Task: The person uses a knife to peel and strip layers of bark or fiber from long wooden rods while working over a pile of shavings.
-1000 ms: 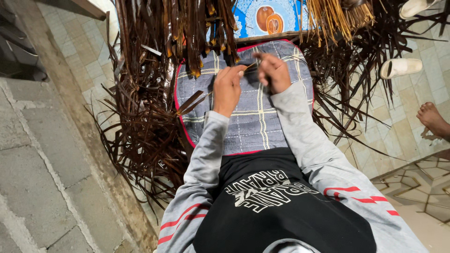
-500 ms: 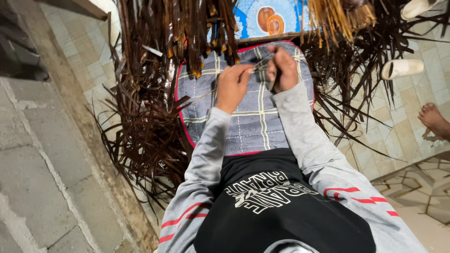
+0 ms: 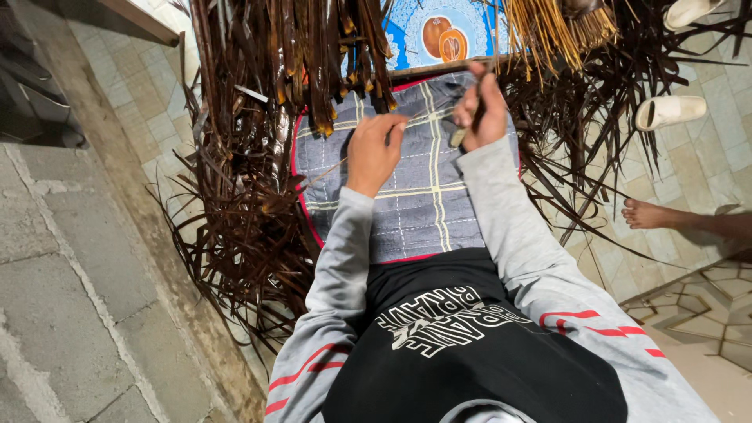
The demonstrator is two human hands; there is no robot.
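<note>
Two large heaps of dark brown dried palm-leaf strips (image 3: 258, 204) flank the person's lap, and a blue-grey checked cloth with a red edge (image 3: 423, 211) lies over the legs between them. Loose strips crowd the cloth on both sides, so one could snag the work or slide off the lap.

A thin pale leaf rib (image 3: 368, 153) runs across the cloth, pinched at one end in the left hand (image 3: 374, 153), whose fingers are closed narrowly around it. The right hand (image 3: 482, 110) is wrapped around a small tool with a pale end, probably a blade, though the fingers cover most of it. Pulled hard or at an angle, the slender rib could snap, and a slip of the tool toward the left fingers could nick them.

At the upper edge, a yellow bundle of stripped ribs (image 3: 548, 31) is cut off by the frame. A bare foot (image 3: 646, 213) nearby belongs to someone else.
</note>
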